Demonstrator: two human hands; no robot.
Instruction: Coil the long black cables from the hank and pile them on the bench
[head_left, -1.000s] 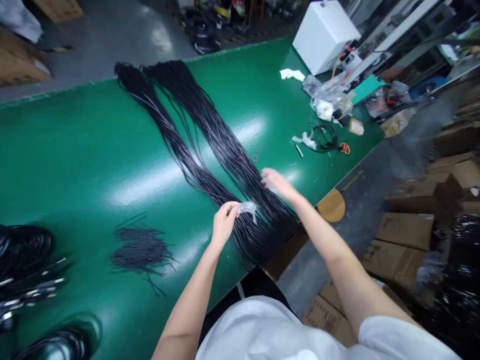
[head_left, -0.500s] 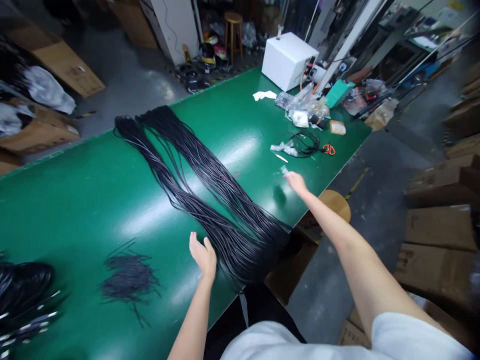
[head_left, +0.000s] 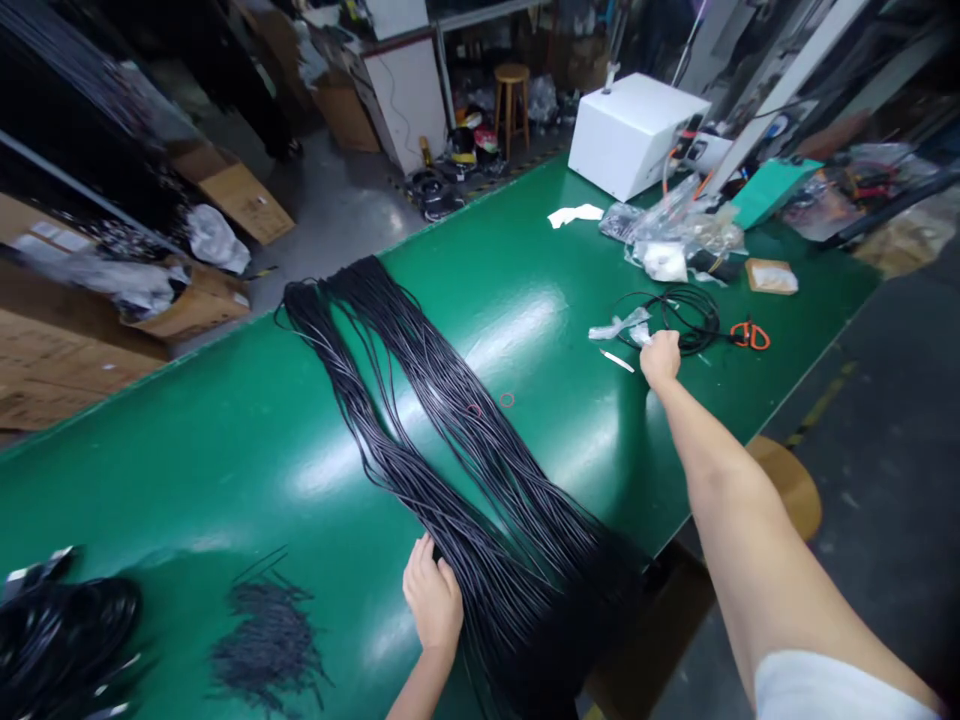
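A long bundle of black cables (head_left: 480, 390) lies across the green table, split into two strands at its far end and gathered at the near edge. My left hand (head_left: 435, 595) rests along the bundle's left side, fingers stretched out and holding nothing. Over to the right, my right hand (head_left: 661, 360) is closed on a small piece of clear plastic (head_left: 642, 335). Beside it are more crumpled plastic (head_left: 611, 329), a white pen-like stick (head_left: 617, 361) and a coil of black cable (head_left: 694, 315). What its fingertips grip is partly hidden.
Orange-handled scissors (head_left: 751, 336) lie by the coil. A white box machine (head_left: 634, 135) and plastic bags (head_left: 686, 235) occupy the far end. Short black pieces (head_left: 266, 645) are heaped at the near left, beside coiled cables (head_left: 67, 640). Red rings (head_left: 508, 400) lie by the bundle.
My right hand has reached further away, to the crumpled plastic, carrying the small clear piece. My left hand has come against the cable bundle. The view has shifted left.
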